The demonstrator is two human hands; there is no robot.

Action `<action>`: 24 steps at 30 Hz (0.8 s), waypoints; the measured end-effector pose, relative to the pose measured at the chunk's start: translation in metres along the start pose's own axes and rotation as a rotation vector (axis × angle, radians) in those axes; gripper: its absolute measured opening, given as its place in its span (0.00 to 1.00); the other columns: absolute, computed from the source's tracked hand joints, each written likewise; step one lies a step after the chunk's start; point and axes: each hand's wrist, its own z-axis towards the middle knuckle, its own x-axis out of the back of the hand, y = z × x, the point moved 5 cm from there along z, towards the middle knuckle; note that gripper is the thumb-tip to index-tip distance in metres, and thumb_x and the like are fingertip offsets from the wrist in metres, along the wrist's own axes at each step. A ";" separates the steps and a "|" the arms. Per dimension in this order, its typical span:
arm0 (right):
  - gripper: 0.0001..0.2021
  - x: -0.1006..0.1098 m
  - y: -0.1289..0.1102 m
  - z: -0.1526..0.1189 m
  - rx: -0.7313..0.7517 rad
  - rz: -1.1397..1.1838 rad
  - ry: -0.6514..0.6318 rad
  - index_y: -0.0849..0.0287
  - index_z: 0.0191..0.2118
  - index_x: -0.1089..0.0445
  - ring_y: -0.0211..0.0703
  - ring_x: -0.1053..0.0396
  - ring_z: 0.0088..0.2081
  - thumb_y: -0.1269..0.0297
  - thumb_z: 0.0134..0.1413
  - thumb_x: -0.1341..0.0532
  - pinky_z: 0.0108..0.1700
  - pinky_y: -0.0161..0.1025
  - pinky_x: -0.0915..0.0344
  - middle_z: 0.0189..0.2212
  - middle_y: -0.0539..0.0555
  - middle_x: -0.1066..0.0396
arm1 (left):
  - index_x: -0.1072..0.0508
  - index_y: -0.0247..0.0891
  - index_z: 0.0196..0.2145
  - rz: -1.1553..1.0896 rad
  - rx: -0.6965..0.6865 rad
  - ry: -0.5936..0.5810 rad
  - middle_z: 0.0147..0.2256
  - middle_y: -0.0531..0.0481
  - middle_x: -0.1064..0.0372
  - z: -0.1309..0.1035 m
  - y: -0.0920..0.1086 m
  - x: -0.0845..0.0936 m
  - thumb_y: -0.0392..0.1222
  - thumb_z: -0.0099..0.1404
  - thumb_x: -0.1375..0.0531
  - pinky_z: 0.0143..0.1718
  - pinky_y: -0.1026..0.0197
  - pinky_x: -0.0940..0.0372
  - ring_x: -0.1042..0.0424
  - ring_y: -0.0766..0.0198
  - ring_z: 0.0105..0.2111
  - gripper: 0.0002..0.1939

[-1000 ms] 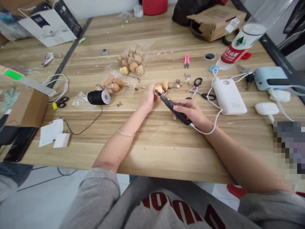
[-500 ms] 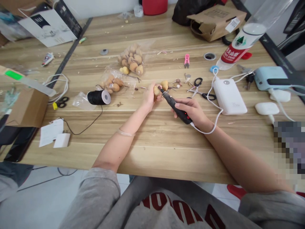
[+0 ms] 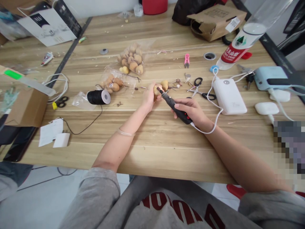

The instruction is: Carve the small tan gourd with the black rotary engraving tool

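Note:
My left hand is closed round a small tan gourd-like piece. In my right hand is a black rotary tool, its tip at the face of the piece. A white cable runs from the tool's rear end toward the white power bank. Just beyond my left hand lies another yellowish rounded piece. Small tool bits are scattered to its right, beside black-handled scissors.
Two clear bags of rounded tan pieces lie behind my left hand, with a black thread spool to the left. Pink pliers, a tilted bottle and a light blue device are farther right.
The tool's tip and the held piece have shifted very slightly against each other. Both hands keep nearly the same place and hold.

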 end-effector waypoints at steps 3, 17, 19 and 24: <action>0.14 -0.003 0.000 0.000 -0.013 -0.021 -0.034 0.63 0.41 0.22 0.35 0.32 0.21 0.61 0.48 0.32 0.26 0.35 0.35 0.27 0.51 0.27 | 0.32 0.33 0.26 0.005 -0.004 0.019 0.18 0.51 0.32 -0.001 0.001 0.000 0.44 0.72 0.53 0.15 0.69 0.52 0.42 0.75 0.13 0.20; 0.15 0.001 0.000 -0.001 0.002 -0.007 -0.002 0.63 0.43 0.22 0.36 0.31 0.22 0.62 0.50 0.33 0.26 0.34 0.37 0.28 0.52 0.27 | 0.32 0.33 0.26 -0.003 -0.019 -0.021 0.17 0.53 0.35 -0.001 0.001 -0.001 0.45 0.72 0.52 0.15 0.71 0.52 0.44 0.76 0.12 0.20; 0.15 0.002 0.000 0.000 0.007 0.005 0.021 0.63 0.43 0.22 0.37 0.31 0.22 0.61 0.51 0.34 0.26 0.35 0.37 0.28 0.52 0.27 | 0.33 0.34 0.25 -0.019 -0.015 -0.033 0.16 0.54 0.37 -0.001 0.001 -0.002 0.46 0.72 0.52 0.15 0.71 0.52 0.46 0.76 0.11 0.21; 0.14 0.000 0.000 0.000 -0.002 -0.024 -0.047 0.64 0.41 0.22 0.36 0.31 0.22 0.61 0.50 0.33 0.27 0.35 0.37 0.28 0.52 0.27 | 0.32 0.33 0.26 -0.010 -0.002 0.008 0.18 0.51 0.32 -0.002 0.002 -0.001 0.43 0.72 0.52 0.14 0.71 0.52 0.42 0.75 0.13 0.20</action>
